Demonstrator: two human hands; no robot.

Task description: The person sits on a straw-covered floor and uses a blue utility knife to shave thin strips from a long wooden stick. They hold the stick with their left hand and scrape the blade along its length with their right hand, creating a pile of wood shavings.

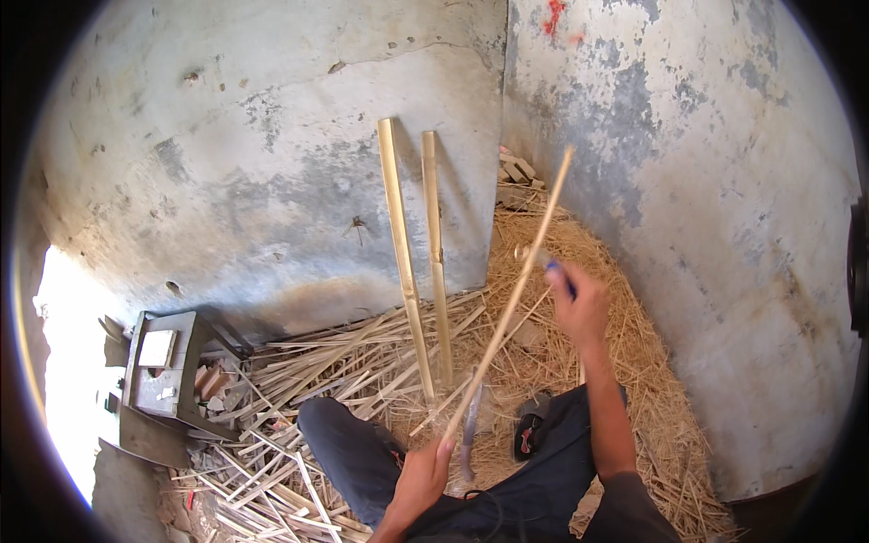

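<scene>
I have the left hand (pixel 424 472) clamped low on a long, tan bamboo strip (pixel 493 347), seemingly to steady it, the right hand (pixel 582 303) gripping a blurred, blue-handled tool (pixel 554 267).

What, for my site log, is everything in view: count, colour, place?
Held strip: 1, tan, centre
Hand tool: 1, blue handle, beside held strip
Leaning strips: 2, yellowish, centre
Slim tool: 1, grey, lower centre
Loose strips: many, pale, lower left
Shavings: uncounted, straw, right
Stand: 1, grey, left
Square piece: 1, white, on stand
Rubble: several, reddish, left
Blocks: several, tan, far corner
Walls: 2, grey, back, right
Red marks: 2, red, top right
Bright opening: 1, white, left
Shoes: 2, dark, lower centre
Legs: 2, dark trousers, lower centre
Left hand: 1, bare, on held strip
Right hand: 1, bare, on hand tool
</scene>
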